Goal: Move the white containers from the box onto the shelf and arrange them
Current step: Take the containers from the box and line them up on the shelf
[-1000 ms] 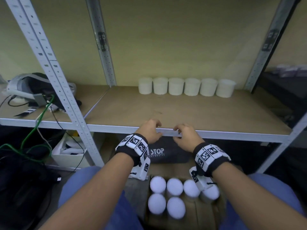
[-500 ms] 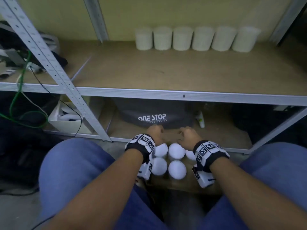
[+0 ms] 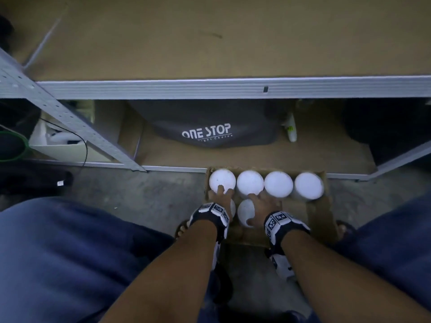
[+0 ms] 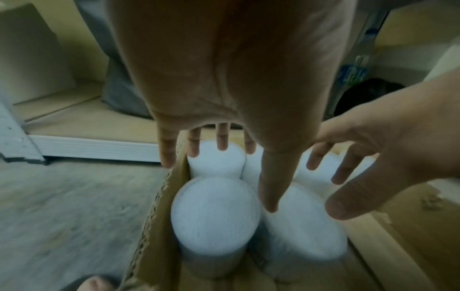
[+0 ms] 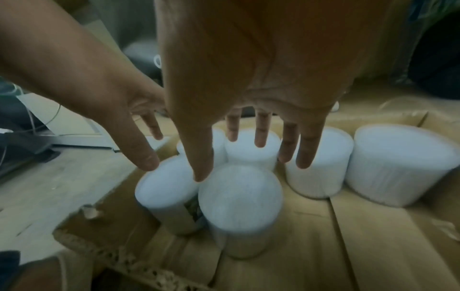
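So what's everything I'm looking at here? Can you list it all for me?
round white plastic containers: six, white, upright in the box, four in the far row and two nearer under the hands
open brown cardboard box: one, brown, on the floor before the rack
grey metal shelf rack: one, pale grey rail with a tan board, above the box
dark grey fabric bag printed ONE STOP: one, on the lowest shelf
small white bottle: one, right of the bag
white tray with cables: one, low at the left
blue trousers: both knees, either side of the box
left hand: fingers spread over the far-left container
right hand: fingers spread over the near containers
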Tool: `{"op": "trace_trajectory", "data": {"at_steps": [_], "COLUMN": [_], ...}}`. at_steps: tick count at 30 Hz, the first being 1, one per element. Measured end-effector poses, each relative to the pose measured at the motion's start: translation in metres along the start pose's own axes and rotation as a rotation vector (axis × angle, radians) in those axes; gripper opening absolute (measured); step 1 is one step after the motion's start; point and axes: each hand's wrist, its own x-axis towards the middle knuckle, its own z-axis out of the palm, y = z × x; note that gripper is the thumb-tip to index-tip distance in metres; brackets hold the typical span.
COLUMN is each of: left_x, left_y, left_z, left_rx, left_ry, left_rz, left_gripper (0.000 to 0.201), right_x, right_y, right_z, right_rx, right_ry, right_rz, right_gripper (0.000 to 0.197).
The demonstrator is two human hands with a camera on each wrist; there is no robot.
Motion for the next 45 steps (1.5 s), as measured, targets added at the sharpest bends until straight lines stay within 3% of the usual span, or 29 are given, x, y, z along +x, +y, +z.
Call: {"op": "trace_trajectory", "data": {"at_steps": [3, 6, 10, 14, 16, 20, 24, 29, 33, 35, 37, 39, 43, 45], "left_x": [0.009, 0.026, 0.035, 0.031, 0.031, 0.027, 0.025, 0.014, 0.005, -0.003, -0.014, -0.028, -0.055, -0.071], "left_y": [-0.001, -0.007, -0.011, -0.010, -0.007, -0.005, -0.004, 0.001, 0.014, 0.027, 0.039, 0.051, 0.078, 0.091], "left_z": [0.011, 0.025, 0.047, 0.053, 0.053, 0.045, 0.033, 0.004, -0.032, -0.057, -0.082, -0.107, -0.155, -0.180], "left_rx": [0.074, 0.059, 0.109, 0.177, 0.181, 0.157, 0.121, 0.029, 0.093, 0.125, 0.104, 0.074, 0.105, 0.139], "left_ry": [0.084, 0.145, 0.229, 0.207, 0.209, 0.202, 0.043, -0.049, -0.078, -0.003, 0.054, 0.076, 0.126, 0.137], "left_rz": [-0.020, -0.099, 0.004, 0.025, 0.008, -0.040, -0.028, -0.024, -0.027, 0.024, 0.056, 0.073, 0.137, 0.181], "left_gripper": [0.077, 0.085, 0.054, 0.036, 0.045, 0.062, 0.088, 0.095, 0.125, 0.114, 0.096, 0.093, 0.092, 0.088], "right_x": [0.009, 0.015, 0.018, 0.021, 0.024, 0.020, 0.018, 0.004, -0.008, -0.015, -0.031, -0.043, -0.070, -0.088], "right_y": [0.001, -0.006, -0.013, -0.019, -0.018, -0.014, -0.007, 0.006, 0.015, 0.014, 0.015, 0.023, 0.027, 0.026], "right_z": [0.020, 0.029, 0.023, 0.027, 0.030, 0.025, 0.015, -0.014, -0.040, -0.065, -0.096, -0.126, -0.180, -0.208], "right_rx": [0.061, 0.035, -0.005, 0.005, 0.071, 0.098, 0.148, 0.075, 0.092, 0.094, 0.065, 0.091, 0.047, -0.011], "right_ry": [0.054, 0.050, 0.173, 0.084, 0.065, 0.055, 0.007, -0.046, -0.035, -0.028, -0.001, 0.040, 0.128, 0.128], "right_rz": [-0.005, -0.019, 0.037, 0.068, 0.141, 0.064, 0.069, 0.098, 0.104, 0.098, 0.064, 0.086, 0.027, 0.016], "right_gripper": [0.079, 0.067, 0.067, 0.071, 0.072, 0.068, 0.071, 0.075, 0.081, 0.086, 0.076, 0.074, 0.096, 0.097]}}
